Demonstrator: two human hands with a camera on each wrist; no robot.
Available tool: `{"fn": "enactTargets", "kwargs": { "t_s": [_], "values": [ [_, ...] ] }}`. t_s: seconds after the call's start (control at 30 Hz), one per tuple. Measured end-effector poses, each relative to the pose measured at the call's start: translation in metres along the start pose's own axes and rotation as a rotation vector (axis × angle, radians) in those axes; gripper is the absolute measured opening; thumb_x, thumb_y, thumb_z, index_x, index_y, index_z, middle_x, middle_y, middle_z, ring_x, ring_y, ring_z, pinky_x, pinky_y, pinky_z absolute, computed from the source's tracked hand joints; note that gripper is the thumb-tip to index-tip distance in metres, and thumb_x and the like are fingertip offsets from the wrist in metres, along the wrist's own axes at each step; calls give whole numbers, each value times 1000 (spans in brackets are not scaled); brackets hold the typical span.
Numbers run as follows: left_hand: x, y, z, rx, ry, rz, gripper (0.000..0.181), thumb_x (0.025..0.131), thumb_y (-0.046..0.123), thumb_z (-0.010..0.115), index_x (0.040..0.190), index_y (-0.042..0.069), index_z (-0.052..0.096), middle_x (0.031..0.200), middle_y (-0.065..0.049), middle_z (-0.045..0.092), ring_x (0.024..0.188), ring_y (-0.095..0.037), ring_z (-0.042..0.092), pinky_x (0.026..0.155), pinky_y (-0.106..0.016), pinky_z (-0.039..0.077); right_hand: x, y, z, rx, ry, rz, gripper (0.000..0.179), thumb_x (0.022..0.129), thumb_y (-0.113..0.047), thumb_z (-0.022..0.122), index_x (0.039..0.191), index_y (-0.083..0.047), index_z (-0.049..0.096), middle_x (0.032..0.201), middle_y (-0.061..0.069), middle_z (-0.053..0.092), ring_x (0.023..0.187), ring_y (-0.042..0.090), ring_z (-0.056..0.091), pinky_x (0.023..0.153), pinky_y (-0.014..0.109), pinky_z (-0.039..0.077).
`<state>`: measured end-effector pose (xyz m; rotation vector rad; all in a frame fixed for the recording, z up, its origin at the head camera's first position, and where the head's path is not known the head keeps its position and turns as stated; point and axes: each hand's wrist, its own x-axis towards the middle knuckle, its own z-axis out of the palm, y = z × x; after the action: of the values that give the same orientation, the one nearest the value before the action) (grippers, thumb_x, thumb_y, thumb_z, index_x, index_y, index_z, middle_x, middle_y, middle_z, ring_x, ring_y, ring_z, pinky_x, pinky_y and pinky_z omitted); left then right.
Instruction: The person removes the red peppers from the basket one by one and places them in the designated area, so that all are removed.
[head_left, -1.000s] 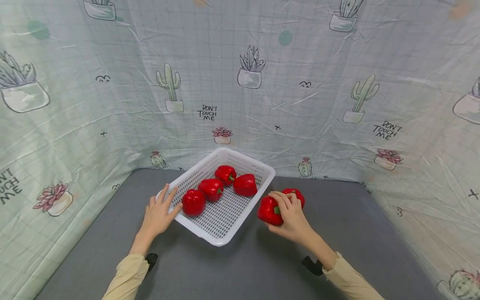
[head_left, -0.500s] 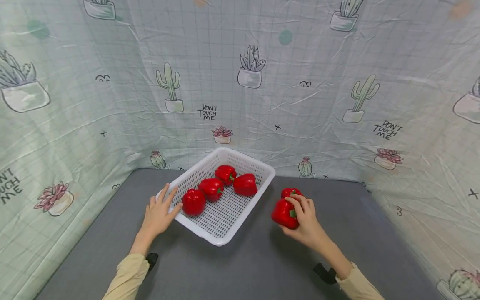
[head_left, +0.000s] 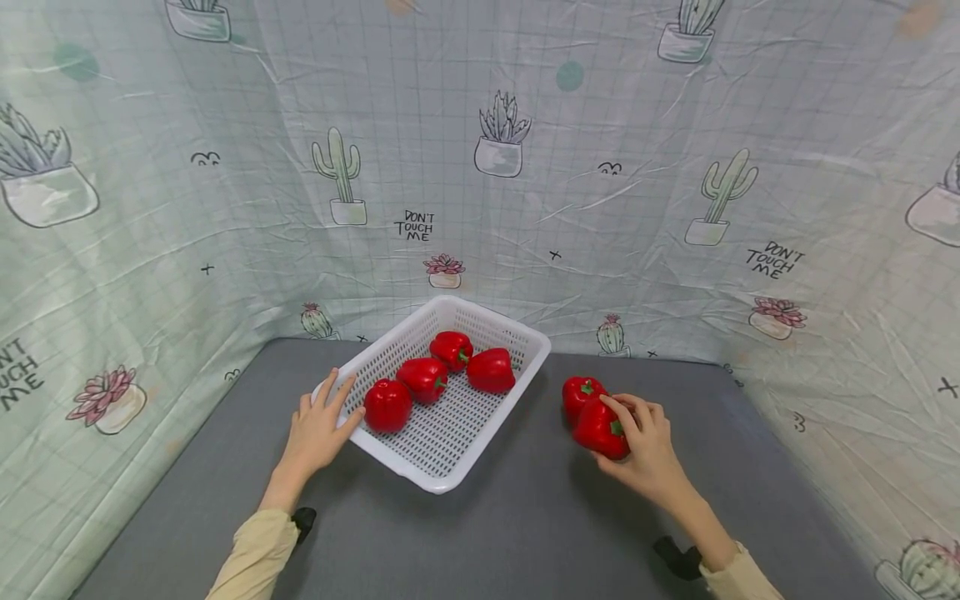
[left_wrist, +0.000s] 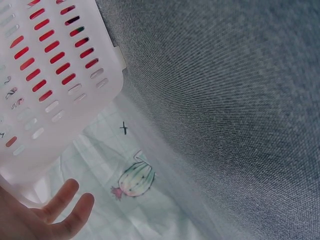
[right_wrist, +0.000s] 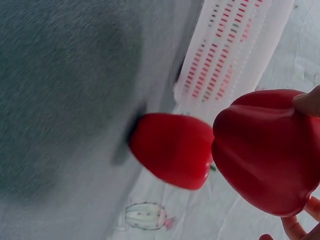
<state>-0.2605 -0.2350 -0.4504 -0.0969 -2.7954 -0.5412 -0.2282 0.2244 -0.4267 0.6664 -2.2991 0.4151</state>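
My right hand [head_left: 651, 452] grips a red bell pepper [head_left: 602, 428], its thumb on the near side and fingers over the top. In the right wrist view that bell pepper [right_wrist: 270, 150] is held above the table. Another red bell pepper [head_left: 582, 395] stands upright on the table just behind it, green stem up. My left hand [head_left: 315, 432] rests with spread fingers on the left corner of a white plastic basket [head_left: 442, 485]. From the left wrist, two fingers [left_wrist: 80, 215] show beyond the basket's slotted wall [left_wrist: 75, 117].
Inside the basket lie several red bell peppers, among them a front-left bell pepper [head_left: 387, 406] beside my left thumb and a right-hand bell pepper [head_left: 491, 371]. A grey table [head_left: 495, 542] reaches back to a cactus-print curtain [head_left: 630, 275], which also hangs along both sides.
My right hand has carried the gripped bell pepper to the right, away from the basket, uncovering more of the standing bell pepper behind. The left hand and basket have stayed put.
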Motion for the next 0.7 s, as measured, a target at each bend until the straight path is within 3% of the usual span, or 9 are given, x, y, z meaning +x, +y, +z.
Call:
{"fn": "enactTargets", "kwargs": {
  "t_s": [0.7],
  "values": [
    [0,-1,0,-10,4,13,60,86,38,49,138,12,33,145,-21,21,113,-46,31,82,-60,34,-17,40,-13,-43,-40,139,78,48,-16,83,116,-2,48,113,21,46,95,38,36,68,50,28]
  ]
}}
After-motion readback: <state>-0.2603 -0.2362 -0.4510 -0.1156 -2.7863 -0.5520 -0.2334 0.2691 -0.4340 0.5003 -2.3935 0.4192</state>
